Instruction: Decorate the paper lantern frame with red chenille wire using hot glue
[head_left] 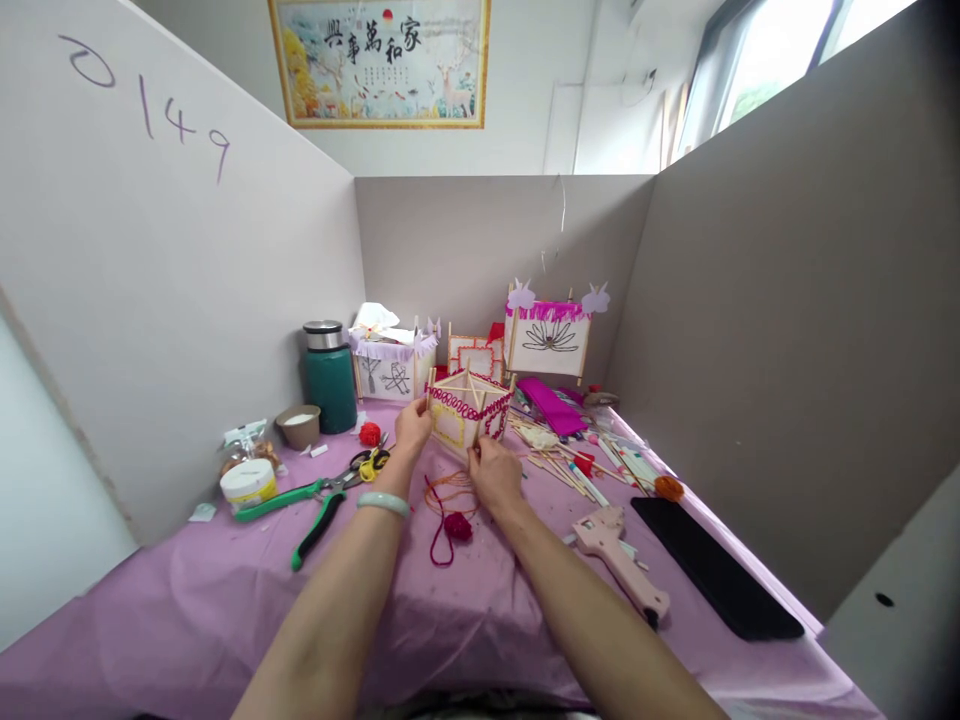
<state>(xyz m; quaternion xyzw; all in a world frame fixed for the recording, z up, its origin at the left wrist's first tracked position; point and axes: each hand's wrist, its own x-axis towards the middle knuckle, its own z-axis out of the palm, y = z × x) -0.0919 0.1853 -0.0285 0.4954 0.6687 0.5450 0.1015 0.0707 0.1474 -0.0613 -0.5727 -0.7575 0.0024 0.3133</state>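
Between my hands is a small paper lantern (457,422) with a wooden stick frame, dark red looped trim along its top and a yellow outline on one panel. My left hand (413,428) grips its left corner, fingers closed on the frame. Lower down, my right hand (495,474) pinches the bottom front corner. On the cloth just below lies a ball of dark red yarn (458,527) with a loose tail, beside a tangle of orange thread (450,492). A pale bangle (383,503) circles my left wrist.
Green-handled pliers (319,520), yellow-handled scissors (373,463) and a teal bottle (330,385) are at left. To the right lie a pink glue gun (619,562), a black mat (716,568) and scattered sticks (562,472). Decorated lanterns (547,340) stand behind, against grey partitions (495,240).
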